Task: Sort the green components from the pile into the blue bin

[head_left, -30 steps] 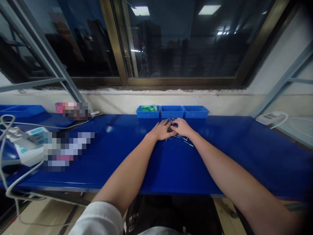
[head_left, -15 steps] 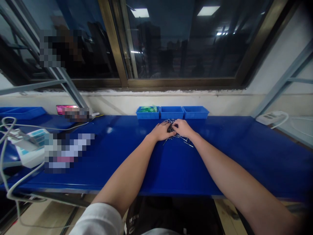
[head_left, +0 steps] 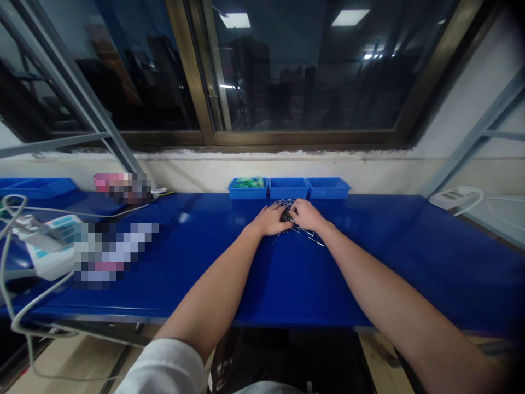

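Several thin metal rods (head_left: 304, 232) lie in a loose pile on the blue table, with a dark cluster between my hands. My left hand (head_left: 269, 220) rests on the left side of the pile, palm down, its fingers apart. On the right side, my right hand (head_left: 307, 215) has its fingers curled together at the pile; what they hold, if anything, is too small to make out. A few rods stick out toward me below the hands.
Three blue bins stand behind the pile; the left bin (head_left: 248, 192) has green bags in it. A white device (head_left: 457, 197) sits at the right, a white and blue machine (head_left: 61, 246) with cables at the left. The blue table (head_left: 303, 290) ends near my body.
Both hands remain at the pile. The fingers of my right hand have shifted very slightly.
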`<state>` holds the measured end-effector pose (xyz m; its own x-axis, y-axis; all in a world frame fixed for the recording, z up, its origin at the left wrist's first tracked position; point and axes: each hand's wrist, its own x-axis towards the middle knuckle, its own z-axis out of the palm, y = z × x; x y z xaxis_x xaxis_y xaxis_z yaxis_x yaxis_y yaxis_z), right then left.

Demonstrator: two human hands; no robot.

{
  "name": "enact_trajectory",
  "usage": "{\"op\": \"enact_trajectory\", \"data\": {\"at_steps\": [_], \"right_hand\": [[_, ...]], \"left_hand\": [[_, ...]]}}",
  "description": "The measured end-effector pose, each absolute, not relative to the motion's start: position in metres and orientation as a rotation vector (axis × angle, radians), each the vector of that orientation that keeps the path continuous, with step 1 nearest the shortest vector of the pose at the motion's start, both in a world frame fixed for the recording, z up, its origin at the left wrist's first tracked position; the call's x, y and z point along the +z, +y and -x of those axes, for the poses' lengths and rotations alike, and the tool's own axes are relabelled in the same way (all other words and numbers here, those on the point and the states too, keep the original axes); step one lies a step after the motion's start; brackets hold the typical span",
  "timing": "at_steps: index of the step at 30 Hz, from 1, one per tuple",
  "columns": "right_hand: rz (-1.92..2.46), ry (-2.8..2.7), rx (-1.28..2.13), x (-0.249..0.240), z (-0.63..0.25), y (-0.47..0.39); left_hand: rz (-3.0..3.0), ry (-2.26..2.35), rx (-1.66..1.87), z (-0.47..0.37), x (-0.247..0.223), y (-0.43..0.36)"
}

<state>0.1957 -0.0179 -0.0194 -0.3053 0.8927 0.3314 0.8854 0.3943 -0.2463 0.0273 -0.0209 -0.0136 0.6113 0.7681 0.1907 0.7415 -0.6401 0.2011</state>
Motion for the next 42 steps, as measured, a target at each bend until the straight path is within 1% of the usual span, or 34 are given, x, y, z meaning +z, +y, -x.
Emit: {"op": "enact_trajectory", "data": {"at_steps": [5, 8, 11, 15, 19, 24, 27, 30, 33, 35, 39, 42], "right_hand": [[1.634, -2.259, -0.01, -0.02, -0.194, -0.017], [1.653, -2.193, 0.003, -0.02, -0.194, -0.014], [1.56, -2.085, 0.013, -0.018, -0.194, -0.014], [1.391, -2.026, 0.2, -0.013, -0.195, -0.019], [1.234, -1.893, 0.432, -0.012, -0.196, -0.019], [1.002, -1.661, 0.738, -0.011, -0.199, -0.017], [0.982, -1.581, 0.857, -0.008, -0.201, -0.02], [1.01, -1.548, 0.906, -0.008, -0.204, -0.022], [1.055, -1.553, 0.796, -0.01, -0.209, -0.021], [1.159, -1.573, 0.568, -0.011, -0.214, -0.02], [1.448, -1.617, 0.011, -0.012, -0.225, -0.019], [1.601, -1.594, -0.157, -0.013, -0.233, -0.017]], "left_hand": [[-2.737, 1.275, 0.478, -0.028, -0.011, -0.023], [-2.764, 1.195, 0.712, -0.028, -0.008, -0.023], [-2.76, 1.102, 0.972, -0.028, -0.007, -0.02], [-2.719, 1.111, 1.143, -0.028, -0.008, -0.015], [-2.682, 1.2, 1.202, -0.027, -0.009, -0.012], [-2.657, 1.276, 1.197, -0.027, -0.009, -0.011], [-2.639, 1.279, 1.176, -0.027, -0.009, -0.013], [-2.621, 1.258, 1.149, -0.028, -0.008, -0.015], [-2.599, 1.242, 1.179, -0.028, -0.007, -0.016], [-2.567, 1.283, 1.242, -0.027, -0.006, -0.015], [-2.514, 1.411, 1.289, -0.022, -0.008, -0.012], [-2.502, 1.483, 1.237, -0.02, -0.011, -0.01]]}}
